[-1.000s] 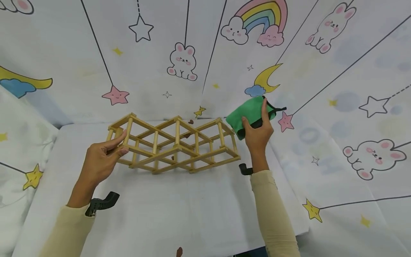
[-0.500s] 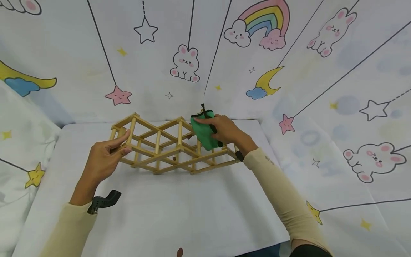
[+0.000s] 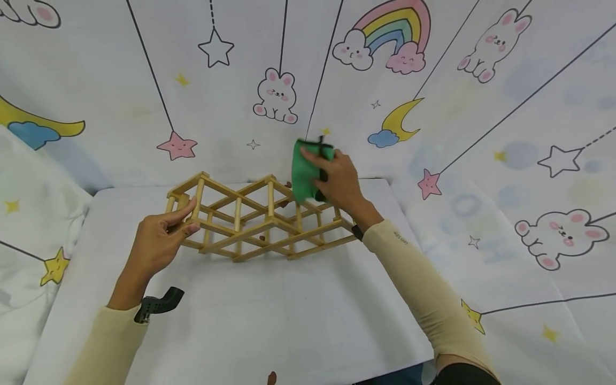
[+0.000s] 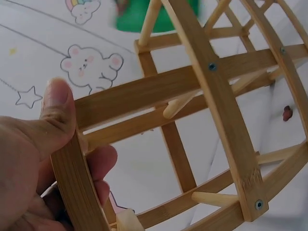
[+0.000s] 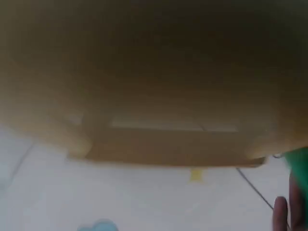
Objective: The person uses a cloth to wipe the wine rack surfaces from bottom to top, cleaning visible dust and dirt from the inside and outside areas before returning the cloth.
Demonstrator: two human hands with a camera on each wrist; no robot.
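Observation:
My left hand grips the left end of a folding wooden lattice rack made of slats and round dowels. In the left wrist view the thumb presses the outside of the rack's end slat, and the fingers curl round behind it. My right hand holds a green cloth pouch with black trim and a short black tab, raised just over the right part of the rack and hiding some of it. Blurred wood fills most of the right wrist view, where the pouch shows only at the edge.
The rack is above a white-covered table. Close behind the table rises a white backdrop cloth printed with rabbits, stars and a rainbow. A small brown patch shows at the table's front.
My right hand has brought the pouch leftward from beyond the rack's right end, down over the rack, then slightly up. The left hand and rack have barely moved.

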